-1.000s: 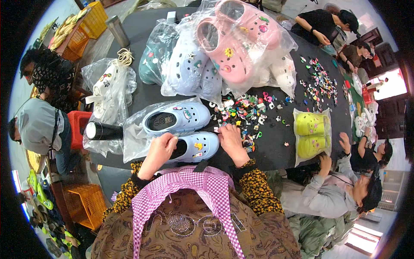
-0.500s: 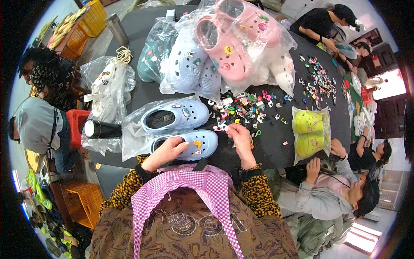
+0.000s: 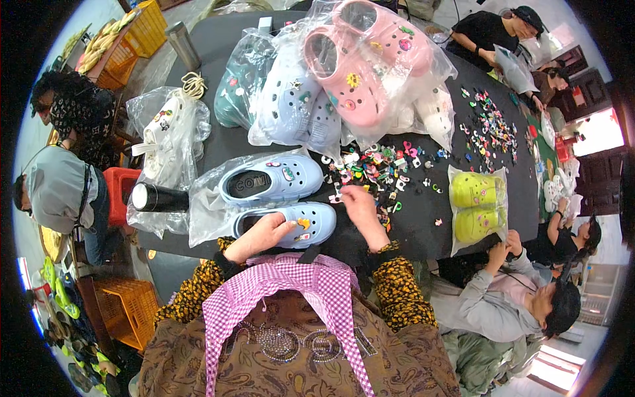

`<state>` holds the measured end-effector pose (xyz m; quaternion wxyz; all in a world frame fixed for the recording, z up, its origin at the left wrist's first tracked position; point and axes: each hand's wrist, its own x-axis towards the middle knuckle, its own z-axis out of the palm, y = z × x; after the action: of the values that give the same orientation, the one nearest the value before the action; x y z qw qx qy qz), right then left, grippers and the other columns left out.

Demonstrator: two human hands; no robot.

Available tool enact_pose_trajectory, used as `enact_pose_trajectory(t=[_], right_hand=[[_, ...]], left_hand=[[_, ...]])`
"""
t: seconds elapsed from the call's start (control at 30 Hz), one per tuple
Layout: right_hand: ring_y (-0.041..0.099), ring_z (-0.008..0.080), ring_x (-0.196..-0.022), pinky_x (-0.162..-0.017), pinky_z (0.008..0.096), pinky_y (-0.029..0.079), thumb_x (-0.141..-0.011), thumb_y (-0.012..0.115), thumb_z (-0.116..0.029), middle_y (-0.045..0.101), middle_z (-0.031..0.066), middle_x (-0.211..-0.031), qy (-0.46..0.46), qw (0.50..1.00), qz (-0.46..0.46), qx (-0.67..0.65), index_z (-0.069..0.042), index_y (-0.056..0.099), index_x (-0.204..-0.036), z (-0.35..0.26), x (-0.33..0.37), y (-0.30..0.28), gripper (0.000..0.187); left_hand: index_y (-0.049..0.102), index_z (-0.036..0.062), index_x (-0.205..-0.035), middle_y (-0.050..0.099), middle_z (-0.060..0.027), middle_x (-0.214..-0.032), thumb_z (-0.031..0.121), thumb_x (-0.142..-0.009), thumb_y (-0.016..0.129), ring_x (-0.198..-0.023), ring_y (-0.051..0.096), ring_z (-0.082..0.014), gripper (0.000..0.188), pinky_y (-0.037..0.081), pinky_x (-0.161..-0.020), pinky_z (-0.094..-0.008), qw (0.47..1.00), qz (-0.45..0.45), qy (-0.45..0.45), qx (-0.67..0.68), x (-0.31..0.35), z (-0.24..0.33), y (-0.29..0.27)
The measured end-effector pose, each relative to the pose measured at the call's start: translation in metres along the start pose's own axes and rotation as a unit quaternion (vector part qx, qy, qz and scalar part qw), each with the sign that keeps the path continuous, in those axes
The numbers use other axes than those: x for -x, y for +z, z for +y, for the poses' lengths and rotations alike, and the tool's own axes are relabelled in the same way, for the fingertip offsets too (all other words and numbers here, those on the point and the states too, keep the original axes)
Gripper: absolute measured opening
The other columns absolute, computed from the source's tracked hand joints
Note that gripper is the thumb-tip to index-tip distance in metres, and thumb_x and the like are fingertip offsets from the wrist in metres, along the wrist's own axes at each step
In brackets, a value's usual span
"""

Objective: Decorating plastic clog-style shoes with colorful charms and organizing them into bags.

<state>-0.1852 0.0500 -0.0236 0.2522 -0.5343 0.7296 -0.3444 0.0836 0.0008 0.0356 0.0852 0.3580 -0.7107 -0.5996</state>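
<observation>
A pair of light blue clogs lies in front of me, partly on a clear plastic bag (image 3: 208,221). The far clog (image 3: 307,175) carries a colourful charm on its upper. My left hand (image 3: 261,236) grips the near clog (image 3: 317,223) at its opening, thumb on the upper beside an orange charm (image 3: 303,223). To the right of that clog my right hand (image 3: 364,210) hovers at the near edge of a heap of small shoe charms (image 3: 380,165). Its fingers are bent together, and whatever they may pinch is too small or hidden to name.
Bagged pink clogs (image 3: 350,99) and bagged blue clogs (image 3: 291,99) are piled at the back. Yellow-green clogs (image 3: 477,206) in a bag lie at right, near a co-worker's hands (image 3: 506,248). A black cylinder (image 3: 159,197) and a bagged white clog (image 3: 162,126) are at left. More charms (image 3: 489,126) lie farther back.
My right hand has shifted slightly left and turned its fingers down; the white charm held up before no longer shows clearly in it. My left hand stays on the near clog.
</observation>
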Motion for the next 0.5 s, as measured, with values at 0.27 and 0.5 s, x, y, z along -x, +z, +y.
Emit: enact_pose_trajectory(t=[0.27, 0.5], right_hand=[[0.054, 0.0322, -0.083, -0.072, 0.0435, 0.042, -0.077, 0.063, -0.012, 0.054, 0.0107, -0.085, -0.172, 0.959, -0.016, 0.227, -0.006, 0.06, -0.088, -0.001, 0.006, 0.011, 0.013], [0.06, 0.0267, -0.073, -0.067, 0.0366, 0.048, -0.084, 0.058, -0.008, 0.063, 0.0105, -0.079, -0.017, 0.997, 0.068, -0.026, -0.001, 0.062, -0.083, -0.011, 0.004, 0.004, 0.008]], left_hand=[[0.06, -0.0049, -0.102, 0.063, -0.0205, -0.089, 0.021, -0.091, 0.051, -0.081, 0.06, -0.0255, 0.03, 0.046, -0.074, -0.0352, 0.999, 0.042, -0.01, 0.017, 0.006, 0.004, -0.001], [0.058, -0.006, -0.106, 0.065, -0.0166, -0.094, 0.021, -0.092, 0.049, -0.085, 0.059, -0.0199, 0.032, 0.046, -0.078, -0.033, 0.997, 0.041, 0.001, 0.071, 0.005, 0.007, 0.001]])
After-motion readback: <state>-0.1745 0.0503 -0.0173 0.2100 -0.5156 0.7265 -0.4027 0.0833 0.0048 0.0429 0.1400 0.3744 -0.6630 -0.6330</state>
